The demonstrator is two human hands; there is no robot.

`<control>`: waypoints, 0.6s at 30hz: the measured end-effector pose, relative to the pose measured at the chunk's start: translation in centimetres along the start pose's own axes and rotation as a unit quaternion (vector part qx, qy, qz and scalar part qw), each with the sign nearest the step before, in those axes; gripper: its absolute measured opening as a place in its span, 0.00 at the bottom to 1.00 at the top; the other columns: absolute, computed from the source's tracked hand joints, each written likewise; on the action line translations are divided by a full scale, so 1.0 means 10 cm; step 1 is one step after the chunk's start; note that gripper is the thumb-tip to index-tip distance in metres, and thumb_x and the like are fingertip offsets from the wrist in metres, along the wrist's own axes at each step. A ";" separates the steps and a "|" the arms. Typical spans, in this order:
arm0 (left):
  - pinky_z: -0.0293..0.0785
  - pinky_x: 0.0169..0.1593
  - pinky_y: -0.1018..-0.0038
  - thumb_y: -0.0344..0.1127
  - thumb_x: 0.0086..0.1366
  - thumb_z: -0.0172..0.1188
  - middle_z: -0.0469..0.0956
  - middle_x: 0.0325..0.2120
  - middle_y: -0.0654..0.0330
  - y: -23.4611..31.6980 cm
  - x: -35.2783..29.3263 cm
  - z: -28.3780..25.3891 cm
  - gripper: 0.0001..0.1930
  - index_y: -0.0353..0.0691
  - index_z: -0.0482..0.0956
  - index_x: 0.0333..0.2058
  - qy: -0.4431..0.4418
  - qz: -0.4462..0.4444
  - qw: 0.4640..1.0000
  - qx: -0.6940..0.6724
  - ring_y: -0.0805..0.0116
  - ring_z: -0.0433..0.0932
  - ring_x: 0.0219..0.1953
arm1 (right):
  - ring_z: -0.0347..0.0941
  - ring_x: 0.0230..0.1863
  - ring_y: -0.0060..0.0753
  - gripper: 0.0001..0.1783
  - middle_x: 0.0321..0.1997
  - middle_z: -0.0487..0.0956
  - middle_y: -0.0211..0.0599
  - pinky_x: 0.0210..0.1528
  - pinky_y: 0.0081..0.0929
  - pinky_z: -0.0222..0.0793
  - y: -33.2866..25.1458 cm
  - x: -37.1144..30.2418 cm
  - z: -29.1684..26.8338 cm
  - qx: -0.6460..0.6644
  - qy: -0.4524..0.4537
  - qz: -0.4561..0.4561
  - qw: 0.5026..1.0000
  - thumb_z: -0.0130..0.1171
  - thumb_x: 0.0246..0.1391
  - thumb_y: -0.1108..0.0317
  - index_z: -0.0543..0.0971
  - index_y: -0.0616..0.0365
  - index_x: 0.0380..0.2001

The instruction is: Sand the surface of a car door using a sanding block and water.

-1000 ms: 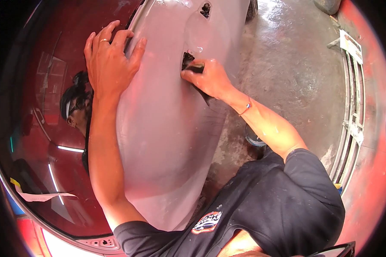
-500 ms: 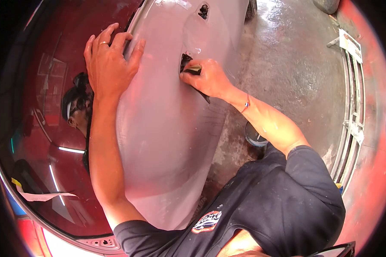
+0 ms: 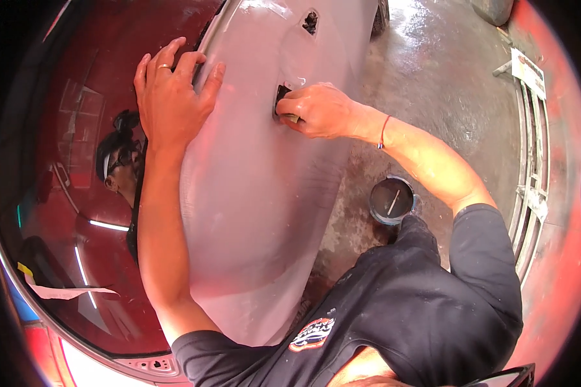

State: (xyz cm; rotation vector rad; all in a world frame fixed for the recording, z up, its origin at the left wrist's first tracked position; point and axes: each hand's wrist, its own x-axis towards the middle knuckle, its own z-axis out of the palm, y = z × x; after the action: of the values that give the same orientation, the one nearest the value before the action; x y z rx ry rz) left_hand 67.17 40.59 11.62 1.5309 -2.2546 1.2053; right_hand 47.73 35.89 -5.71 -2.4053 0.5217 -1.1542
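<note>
A car door panel [image 3: 252, 213] in dull grey, primer-like finish runs along in front of me. My right hand [image 3: 323, 111] is closed, its fingers pinching a folded piece of sandpaper [image 3: 293, 119], dark with a yellowish-tan side. Most of the sheet is hidden by the fingers. The fingertips work at the edge of the dark door handle opening [image 3: 282, 92]. My left hand [image 3: 171, 100] rests with fingers spread at the upper door edge, by the dark window glass [image 3: 110, 258], and holds nothing.
A smaller hole [image 3: 310, 23] lies farther along the panel. A round bucket [image 3: 392, 200] with a light stick-like shape in it stands on the wet concrete floor [image 3: 426, 84]. A pale metal rack [image 3: 529, 161] lines the right. A paper strip [image 3: 64, 292] touches the glass.
My right hand has turned and its wrist has swung up and right, so the sandpaper's dangling dark flap no longer shows. The bucket is now uncovered. The view has shifted slightly.
</note>
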 end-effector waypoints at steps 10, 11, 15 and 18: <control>0.54 0.70 0.55 0.50 0.63 0.64 0.77 0.56 0.55 -0.01 -0.02 0.00 0.16 0.44 0.83 0.40 0.005 0.005 1.000 -0.009 0.58 0.72 0.59 | 0.77 0.25 0.31 0.12 0.26 0.83 0.41 0.33 0.29 0.73 -0.16 -0.04 0.20 0.186 0.129 0.181 0.957 0.64 0.54 0.64 0.84 0.61 0.36; 0.54 0.70 0.55 0.51 0.63 0.64 0.77 0.55 0.55 -0.02 -0.02 0.00 0.17 0.44 0.83 0.40 0.003 0.005 1.000 -0.005 0.58 0.73 0.59 | 0.77 0.25 0.31 0.12 0.26 0.83 0.41 0.33 0.29 0.73 -0.16 0.00 0.21 0.187 0.129 0.183 0.957 0.64 0.54 0.64 0.84 0.61 0.36; 0.55 0.70 0.55 0.51 0.63 0.63 0.77 0.55 0.55 -0.02 -0.01 -0.01 0.17 0.44 0.83 0.41 0.005 0.010 1.000 0.000 0.59 0.73 0.59 | 0.81 0.27 0.45 0.16 0.24 0.82 0.49 0.35 0.34 0.76 -0.13 0.17 0.20 0.220 0.193 0.305 0.906 0.60 0.51 0.60 0.85 0.63 0.33; 0.54 0.70 0.55 0.51 0.64 0.63 0.77 0.55 0.55 -0.03 -0.02 -0.01 0.17 0.44 0.83 0.41 0.002 0.011 1.000 0.007 0.59 0.73 0.59 | 0.82 0.27 0.43 0.17 0.22 0.82 0.50 0.35 0.34 0.76 -0.18 0.19 0.21 0.256 0.218 0.345 0.877 0.59 0.50 0.60 0.84 0.65 0.32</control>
State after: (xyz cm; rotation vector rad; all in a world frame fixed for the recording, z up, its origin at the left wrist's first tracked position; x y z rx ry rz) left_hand 67.53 40.70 11.75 1.5109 -2.2707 1.2314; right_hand 50.78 36.87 -4.70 -1.3244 0.9696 -1.2728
